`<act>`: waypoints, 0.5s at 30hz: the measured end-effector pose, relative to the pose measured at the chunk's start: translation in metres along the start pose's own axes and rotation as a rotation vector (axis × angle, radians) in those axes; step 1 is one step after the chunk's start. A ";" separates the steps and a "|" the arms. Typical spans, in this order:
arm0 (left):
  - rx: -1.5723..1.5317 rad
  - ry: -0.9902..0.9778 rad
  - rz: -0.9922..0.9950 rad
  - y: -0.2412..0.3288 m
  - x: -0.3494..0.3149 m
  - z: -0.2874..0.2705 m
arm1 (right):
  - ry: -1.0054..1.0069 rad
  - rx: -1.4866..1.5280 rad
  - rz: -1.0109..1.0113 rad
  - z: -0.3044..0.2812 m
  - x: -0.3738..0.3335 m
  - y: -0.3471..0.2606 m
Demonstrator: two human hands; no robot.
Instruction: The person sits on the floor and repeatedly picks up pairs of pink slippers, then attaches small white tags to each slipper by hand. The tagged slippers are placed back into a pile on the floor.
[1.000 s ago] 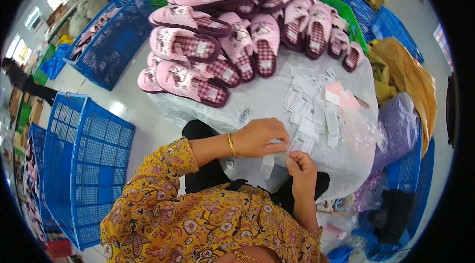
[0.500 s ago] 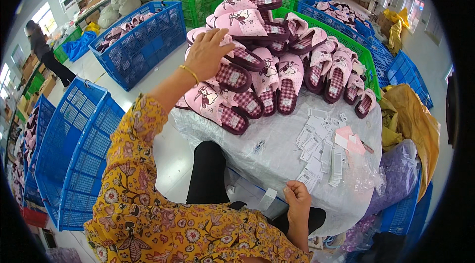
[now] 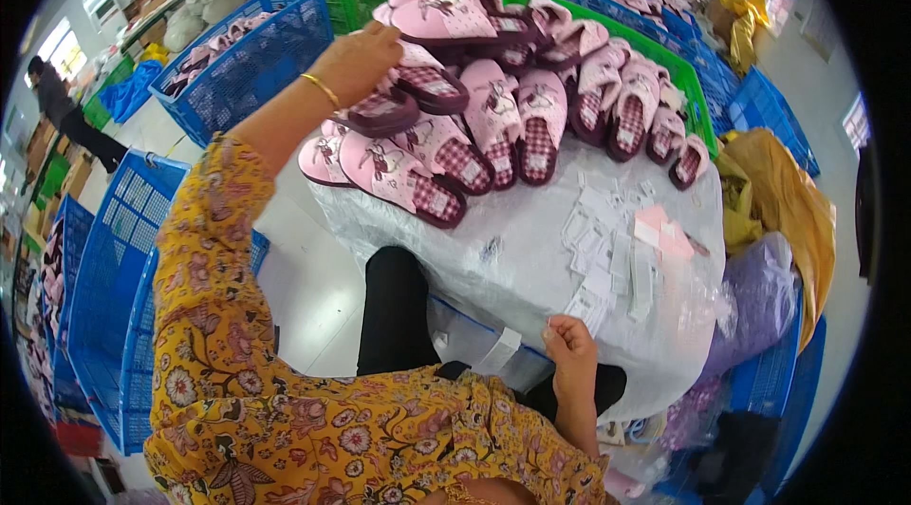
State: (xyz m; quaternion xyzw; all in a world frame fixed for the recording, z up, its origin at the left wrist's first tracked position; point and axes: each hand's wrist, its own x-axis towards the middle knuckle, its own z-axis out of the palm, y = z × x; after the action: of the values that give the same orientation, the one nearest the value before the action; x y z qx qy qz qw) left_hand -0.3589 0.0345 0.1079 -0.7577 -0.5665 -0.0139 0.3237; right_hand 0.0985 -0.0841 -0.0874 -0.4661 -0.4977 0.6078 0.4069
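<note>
Across the frame's middle, a plastic-wrapped desk (image 3: 512, 268) bears pink slippers (image 3: 384, 168), heaped upper left of centre, many heels turned wearer-ward, perhaps so insoles show. The left hand (image 3: 359, 64) curls over them; its grip is hidden, so I cannot tell whether it grasps one. Lower right of centre, the right hand (image 3: 572, 353) pinches thumb to finger, maybe on something tiny, near paper labels (image 3: 598, 279) probably spread for reach.

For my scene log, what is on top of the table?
Pink slippers, paper labels and pink paper lie on the plastic-covered table. What is under the slippers cannot be seen.
</note>
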 end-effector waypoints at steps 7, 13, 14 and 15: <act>-0.057 0.033 0.119 0.040 -0.033 -0.081 | -0.085 -0.015 0.003 0.008 0.001 0.000; -0.286 0.117 0.330 0.125 -0.014 -0.090 | -0.051 0.083 0.037 -0.005 -0.007 0.002; -0.356 0.092 0.350 0.137 -0.013 -0.089 | -0.053 0.079 0.039 -0.006 -0.007 0.002; -0.426 0.069 0.371 0.149 -0.011 -0.086 | -0.053 0.076 0.042 -0.007 -0.006 0.002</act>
State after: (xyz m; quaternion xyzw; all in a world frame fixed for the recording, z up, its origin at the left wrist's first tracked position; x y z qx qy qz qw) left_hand -0.2037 -0.0406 0.1005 -0.8984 -0.3913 -0.0989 0.1730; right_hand 0.1068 -0.0891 -0.0890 -0.4446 -0.4749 0.6468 0.3981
